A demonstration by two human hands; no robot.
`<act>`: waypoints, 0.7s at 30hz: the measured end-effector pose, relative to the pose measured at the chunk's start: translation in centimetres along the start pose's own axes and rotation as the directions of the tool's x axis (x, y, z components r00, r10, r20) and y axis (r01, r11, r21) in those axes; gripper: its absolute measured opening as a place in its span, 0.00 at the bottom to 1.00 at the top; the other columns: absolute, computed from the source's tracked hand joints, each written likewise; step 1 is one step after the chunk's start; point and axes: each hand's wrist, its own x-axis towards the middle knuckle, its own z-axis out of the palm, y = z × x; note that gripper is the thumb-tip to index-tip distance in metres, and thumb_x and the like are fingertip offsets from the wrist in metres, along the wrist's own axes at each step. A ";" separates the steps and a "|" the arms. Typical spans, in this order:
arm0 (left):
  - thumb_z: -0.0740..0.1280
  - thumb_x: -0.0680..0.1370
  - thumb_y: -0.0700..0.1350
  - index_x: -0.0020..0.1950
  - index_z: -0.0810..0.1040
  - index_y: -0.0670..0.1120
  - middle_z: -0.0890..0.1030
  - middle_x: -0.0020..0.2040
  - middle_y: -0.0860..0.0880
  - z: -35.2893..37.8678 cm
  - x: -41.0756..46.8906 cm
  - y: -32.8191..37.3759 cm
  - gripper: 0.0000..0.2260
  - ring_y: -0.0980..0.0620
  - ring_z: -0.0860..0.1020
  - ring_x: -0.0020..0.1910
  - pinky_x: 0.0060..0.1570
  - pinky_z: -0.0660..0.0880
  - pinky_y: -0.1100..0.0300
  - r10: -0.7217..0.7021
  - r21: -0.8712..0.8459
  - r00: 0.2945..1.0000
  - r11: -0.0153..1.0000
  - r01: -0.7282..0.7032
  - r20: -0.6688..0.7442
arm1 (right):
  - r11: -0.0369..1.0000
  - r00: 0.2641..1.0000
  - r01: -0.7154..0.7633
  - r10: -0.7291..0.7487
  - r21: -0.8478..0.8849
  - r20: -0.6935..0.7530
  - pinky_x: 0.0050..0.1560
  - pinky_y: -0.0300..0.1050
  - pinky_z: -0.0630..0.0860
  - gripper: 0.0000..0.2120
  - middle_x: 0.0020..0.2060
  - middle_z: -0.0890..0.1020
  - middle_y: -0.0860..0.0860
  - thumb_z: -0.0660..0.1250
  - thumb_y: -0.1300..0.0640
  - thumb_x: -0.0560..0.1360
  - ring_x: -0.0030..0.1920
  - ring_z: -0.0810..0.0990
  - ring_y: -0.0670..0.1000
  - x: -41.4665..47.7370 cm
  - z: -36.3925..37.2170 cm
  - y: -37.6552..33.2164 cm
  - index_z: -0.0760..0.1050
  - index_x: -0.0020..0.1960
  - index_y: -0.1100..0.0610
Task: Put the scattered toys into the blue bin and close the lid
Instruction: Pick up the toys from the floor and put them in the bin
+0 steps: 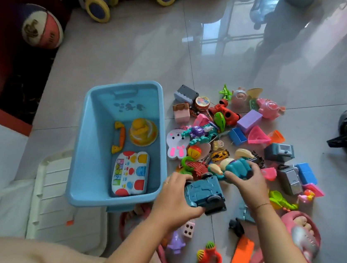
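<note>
The fingers (182, 177) of the left hand (173, 198) are curled round a blue toy car (204, 194), thumb beneath and the rest above. The car is held just beside the near right corner of the blue bin (87, 143). The right hand (248, 186) is closed over a teal doll figure (234, 167) lying among the scattered toys (248, 120) on the floor (134, 51). Whether it is clear of the pile cannot be told.

The bin stands open, left of the pile, with a toy keyboard (131, 173), a yellow stacking toy (143, 131) and a handset (119, 135) noted inside. The white lid (57, 193) lies flat on the floor at the bin's left side.

Risks, as judged: the car is gripped at one end only, so it could tip out and strike the rim or the tiles. The figure is bedded among neighbouring pieces, which may be dragged or scattered when it is raised. Loose items lie near the pink slippers (307, 241) and could be trodden on. Bulky pieces stacked high may keep the lid from seating.

Materials: the car is hard moulded plastic, boxy, with black wheels; the figure is smooth and rounded. The bin is smooth plastic with tapered walls and rounded corners; the lid is ribbed. The floor is polished tile, highly reflective, and is judged slippery for hard toys.
</note>
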 end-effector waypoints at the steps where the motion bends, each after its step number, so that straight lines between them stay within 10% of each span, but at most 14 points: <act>1: 0.72 0.60 0.59 0.60 0.70 0.54 0.70 0.53 0.56 -2.0 -0.4 0.2 0.30 0.58 0.70 0.54 0.54 0.71 0.62 -0.012 -0.063 0.998 0.998 0.008 -0.067 | 0.994 0.999 0.050 -0.050 0.101 0.000 0.36 0.25 0.73 0.24 0.48 0.77 0.51 0.74 0.65 0.67 0.43 0.76 0.40 -0.6 0.7 -1.9 0.69 0.59 0.57; 6: 0.78 0.61 0.54 0.61 0.73 0.48 0.72 0.54 0.50 -10.5 -2.4 -2.6 0.31 0.52 0.73 0.54 0.58 0.70 0.59 -0.312 -0.268 0.820 0.942 0.201 -0.480 | 0.948 0.952 0.211 -0.255 0.238 0.170 0.47 0.32 0.77 0.26 0.50 0.78 0.49 0.74 0.66 0.67 0.46 0.80 0.38 -3.2 6.9 -8.6 0.68 0.60 0.56; 11: 0.76 0.64 0.54 0.62 0.72 0.40 0.72 0.62 0.39 -13.2 -1.7 -8.5 0.32 0.38 0.70 0.61 0.60 0.69 0.47 -0.698 -0.413 0.473 0.707 0.574 -0.538 | 0.832 0.808 0.481 -0.300 -0.275 0.507 0.59 0.42 0.72 0.31 0.57 0.73 0.53 0.76 0.55 0.63 0.57 0.75 0.51 -3.6 15.5 -8.0 0.68 0.62 0.55; 15: 0.75 0.64 0.57 0.61 0.72 0.38 0.72 0.62 0.37 -10.9 0.0 -10.3 0.34 0.37 0.71 0.61 0.58 0.71 0.46 -0.790 -0.491 0.451 0.612 0.620 -0.415 | 0.328 0.747 0.659 -0.188 -0.677 0.637 0.73 0.59 0.50 0.35 0.69 0.62 0.51 0.73 0.44 0.64 0.72 0.57 0.54 -3.2 17.9 -4.9 0.66 0.66 0.53; 21: 0.70 0.73 0.52 0.68 0.62 0.36 0.64 0.69 0.37 -8.9 0.5 -10.7 0.31 0.37 0.65 0.67 0.61 0.67 0.43 -0.808 -0.502 0.409 0.586 0.636 -0.425 | 0.242 0.784 0.620 -0.221 -0.747 0.580 0.73 0.58 0.44 0.31 0.75 0.52 0.53 0.69 0.47 0.68 0.75 0.47 0.56 -2.9 15.6 -3.4 0.64 0.68 0.51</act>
